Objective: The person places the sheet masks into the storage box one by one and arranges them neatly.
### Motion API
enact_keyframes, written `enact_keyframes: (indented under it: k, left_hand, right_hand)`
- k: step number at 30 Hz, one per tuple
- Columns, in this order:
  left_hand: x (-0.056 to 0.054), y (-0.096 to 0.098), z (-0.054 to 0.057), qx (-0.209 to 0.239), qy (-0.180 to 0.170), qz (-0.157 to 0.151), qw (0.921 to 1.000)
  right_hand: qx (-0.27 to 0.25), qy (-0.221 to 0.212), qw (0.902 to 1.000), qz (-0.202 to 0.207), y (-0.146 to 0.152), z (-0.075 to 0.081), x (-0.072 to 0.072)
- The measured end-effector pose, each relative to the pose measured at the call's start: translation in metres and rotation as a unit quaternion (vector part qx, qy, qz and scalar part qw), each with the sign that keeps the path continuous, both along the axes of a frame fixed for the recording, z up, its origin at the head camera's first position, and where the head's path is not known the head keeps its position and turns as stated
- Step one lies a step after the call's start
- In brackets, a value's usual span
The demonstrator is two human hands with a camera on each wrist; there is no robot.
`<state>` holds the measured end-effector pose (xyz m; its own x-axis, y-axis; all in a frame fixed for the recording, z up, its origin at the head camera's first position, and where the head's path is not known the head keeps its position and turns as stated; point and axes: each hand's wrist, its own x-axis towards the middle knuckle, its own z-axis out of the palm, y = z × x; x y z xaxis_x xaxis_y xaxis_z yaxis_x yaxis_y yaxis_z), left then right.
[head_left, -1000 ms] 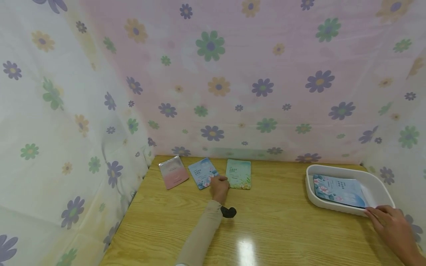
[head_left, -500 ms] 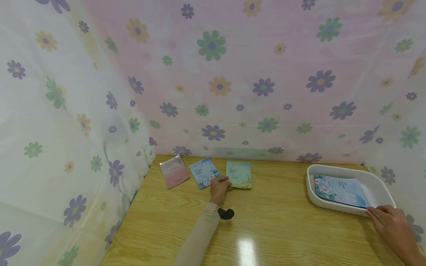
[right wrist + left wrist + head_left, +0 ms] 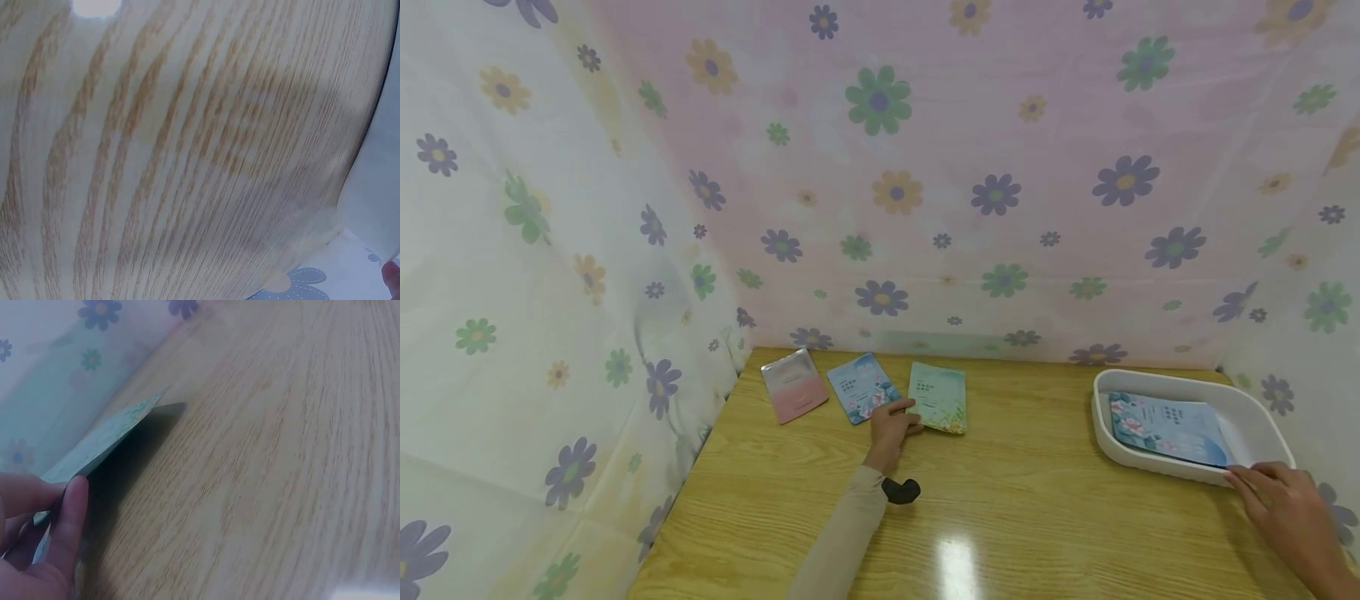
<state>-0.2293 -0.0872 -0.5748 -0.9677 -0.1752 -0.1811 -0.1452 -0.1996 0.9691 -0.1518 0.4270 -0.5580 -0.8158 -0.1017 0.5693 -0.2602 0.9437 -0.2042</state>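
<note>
My left hand [image 3: 891,429] pinches the lower left edge of a green face mask packet [image 3: 938,396] between thumb and fingers. In the left wrist view this packet [image 3: 115,434] tilts up off the wood, with a shadow beneath it. Just left of the hand lies a blue floral mask packet [image 3: 860,387], partly covered by the fingers. At the right, my right hand [image 3: 1288,517] grips the front right rim of a white tray [image 3: 1262,425], close to the corner of a blue floral packet [image 3: 1168,427] lying inside. Only a fingertip [image 3: 392,278] shows in the right wrist view.
A pink and silver packet [image 3: 795,387] lies at the table's back left. The wooden table [image 3: 1037,500] meets flower-printed curtains [image 3: 940,167] at the back and sides. A black strap end [image 3: 901,490] sticks out by the left wrist.
My left hand has shifted slightly down, and the green packet's lower edge has lifted and turned a little. The right hand keeps its hold on the tray.
</note>
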Motion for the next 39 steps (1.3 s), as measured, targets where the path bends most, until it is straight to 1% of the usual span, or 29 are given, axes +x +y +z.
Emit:
enact_keyframes:
  k: [8, 16, 20, 26, 29, 33, 39]
  left_hand:
    - [0.003, -0.007, 0.000, 0.034, 0.016, -0.030, 0.9988]
    - [0.005, -0.009, -0.001, 0.055, 0.017, -0.053, 0.9969]
    - [0.006, -0.008, 0.004, 0.070, 0.022, -0.070, 0.9948]
    - [0.007, -0.007, 0.011, 0.099, 0.023, -0.098, 0.9900]
    - [0.006, -0.008, 0.014, 0.112, 0.020, -0.119, 0.9864]
    - [0.007, -0.007, 0.021, 0.118, 0.017, -0.143, 0.9824]
    - [0.007, -0.006, 0.031, 0.111, 0.014, -0.170, 0.9790]
  right_hand:
    - [0.004, 0.005, 1.0000, 0.003, 0.000, 0.001, 0.000]
    - [0.002, -0.004, 1.0000, -0.004, -0.001, 0.002, 0.000]
    - [0.002, -0.012, 0.9999, -0.009, -0.001, 0.001, 0.000]
    - [0.004, -0.006, 1.0000, -0.001, 0.000, 0.001, 0.000]
    - [0.005, -0.002, 1.0000, 0.004, 0.001, 0.000, 0.000]
    - [0.007, 0.008, 0.9998, 0.016, 0.002, -0.001, 0.000]
    - [0.003, 0.025, 0.9992, 0.030, 0.002, 0.001, 0.000]
